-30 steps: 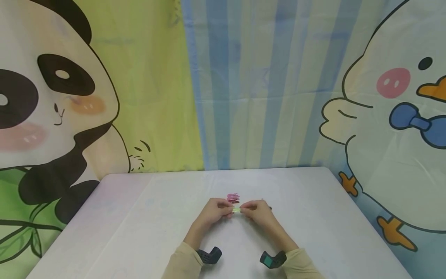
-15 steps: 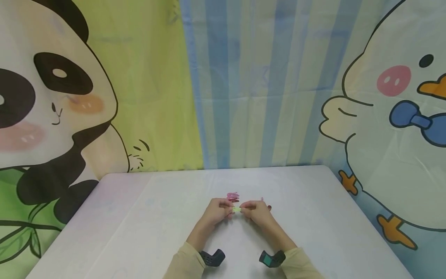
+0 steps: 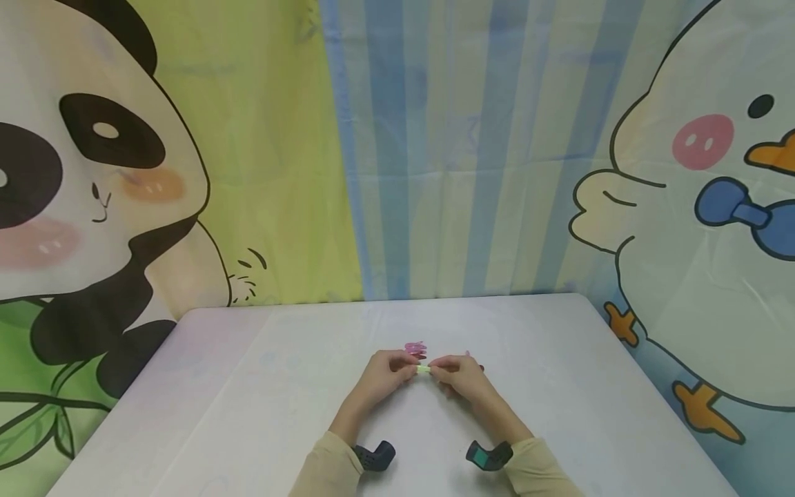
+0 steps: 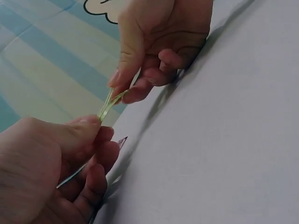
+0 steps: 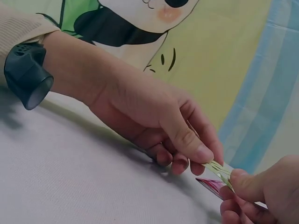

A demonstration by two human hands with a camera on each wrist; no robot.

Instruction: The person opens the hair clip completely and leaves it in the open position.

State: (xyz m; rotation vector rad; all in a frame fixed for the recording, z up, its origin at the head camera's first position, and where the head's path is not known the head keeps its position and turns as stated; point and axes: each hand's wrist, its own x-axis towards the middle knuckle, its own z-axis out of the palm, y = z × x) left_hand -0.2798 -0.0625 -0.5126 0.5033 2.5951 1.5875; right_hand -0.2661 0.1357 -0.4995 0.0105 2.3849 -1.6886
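Between my two hands is a light-green snap hair clip (image 3: 423,369), slim and held just over the white table. My left hand (image 3: 388,373) pinches one end between thumb and forefinger. The other end is pinched the same way by my right hand (image 3: 462,378). In the left wrist view two narrow strips of the clip (image 4: 106,109) spread apart toward the right fingertips. Fingers cover both ends of the clip (image 5: 217,169) in the right wrist view. Several pink and red clips (image 3: 415,347) lie on the table just behind the left fingertips.
Small pink and dark red pieces (image 3: 482,368) show behind the right hand, mostly hidden. The white table (image 3: 248,414) reaches back to a curtain (image 3: 435,172) with a panda and a duck. A dark camera mount sits on each wrist.
Both hands have risen slightly in the head view with the green clip between them. The left wrist first shifted right, then back. Both hands keep their pinch.
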